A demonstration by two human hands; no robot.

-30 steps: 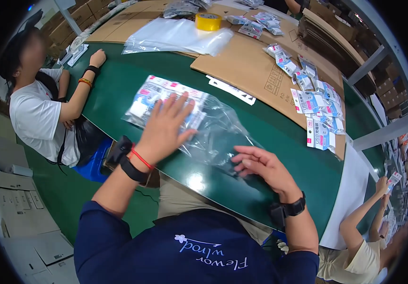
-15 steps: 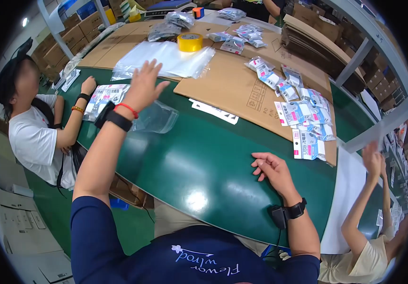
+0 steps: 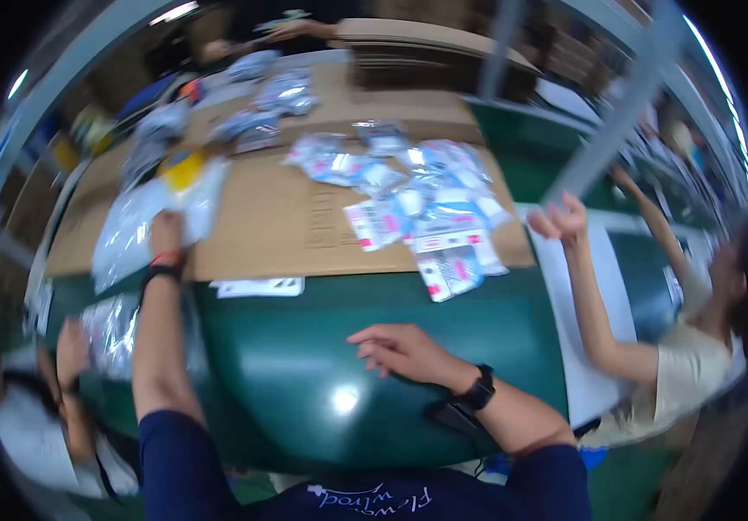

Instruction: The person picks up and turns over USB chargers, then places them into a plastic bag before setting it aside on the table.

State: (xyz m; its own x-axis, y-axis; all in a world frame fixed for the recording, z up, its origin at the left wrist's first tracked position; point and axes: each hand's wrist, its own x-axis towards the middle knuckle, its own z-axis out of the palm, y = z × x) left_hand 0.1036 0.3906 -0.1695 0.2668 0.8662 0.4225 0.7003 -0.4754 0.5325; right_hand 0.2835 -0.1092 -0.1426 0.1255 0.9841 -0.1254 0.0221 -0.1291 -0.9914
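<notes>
Two hands: your left hand (image 3: 165,233) is on the clear bags (image 3: 131,239); your right hand (image 3: 400,352) is over the green table (image 3: 287,339) with nothing in it.
Left fingers: they look bent, but it is too blurry, so I cannot tell if they pinch a bag.
Right fingers: loose, a bit bent, pointing to your left.
Clear bags: far and to the left of your right hand, just under your left one, which is much nearer.
Long way of the bags: on a slant, from low on the left up to the right, with the yellow tape roll (image 3: 183,169) at the far end.
Cardboard edge: the brown cardboard (image 3: 304,187) is under the bags; its near edge runs side to side, and the low left corner of the bags seems to poke past it.
Left side: a shiny packed bag (image 3: 113,334) is beside your left arm (image 3: 161,339), with a co-worker's hand (image 3: 72,347) next to it.
Room: bare green shows between your arms, below the white strip (image 3: 257,287); the heap of packs (image 3: 426,208) crowds the right.
</notes>
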